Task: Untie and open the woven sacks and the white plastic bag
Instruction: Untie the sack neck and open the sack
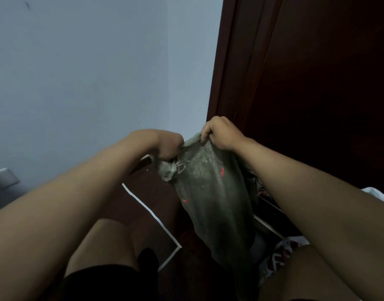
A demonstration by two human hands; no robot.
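Observation:
A grey-green woven sack (pixel 210 192) with small red marks hangs in front of me, held up by its top edge. My left hand (pixel 168 146) grips the left part of the sack's mouth, just above a bunch of frayed pale string (pixel 179 167). My right hand (pixel 220 133) grips the top edge a little to the right and higher, fingers curled over the cloth. The sack's lower end drops between my knees. No white plastic bag can be made out.
A pale blue wall (pixel 89 72) fills the left. A dark red-brown wooden door and frame (pixel 306 72) stand at the right. Below lie a dark floor with a white strip (pixel 152 213), a patterned red-and-white cloth (pixel 280 255) and my bare knees.

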